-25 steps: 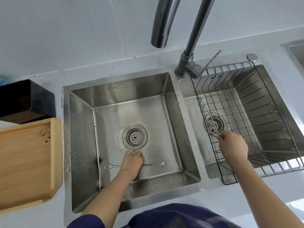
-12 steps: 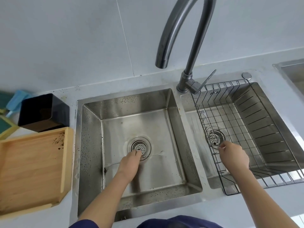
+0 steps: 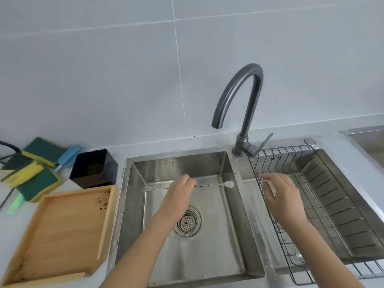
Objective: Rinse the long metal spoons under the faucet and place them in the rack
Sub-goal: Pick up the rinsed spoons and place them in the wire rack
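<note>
You're holding one long metal spoon point(image 3: 207, 185) in your left hand point(image 3: 179, 194), fingers pinching the twisted shaft near its middle so it's balancing level, w/ the small fork end pointing to frame left and the bowl end to the right, raised over the left basin point(image 3: 232, 242) at center frame. That mid-shaft pinch is prob. keeping both ends free for water to reach them. The bowl is sitting a bit below and left of the faucet point(image 3: 239, 96) spout, not yet under it, and no water is running that I can see, so rinsing is likely still ahead. Your right hand point(image 3: 284, 196) is hovering over the left edge of the wire rack point(image 3: 332, 208) at center right, fingers spread and loose, grip holding nothing; looks like it's free to reach the lever. Count: 1 spoon in hand; possibly another utensil lying in the rack's near end at lower right, too blurred to confirm. Also 2 basins, 1 rack, 1 faucet. On the table at frame left: 1 wooden tray point(image 3: 62, 235), 1 black box point(image 3: 94, 168), a pile of sponges point(image 3: 31, 173), roughly 3.
</note>
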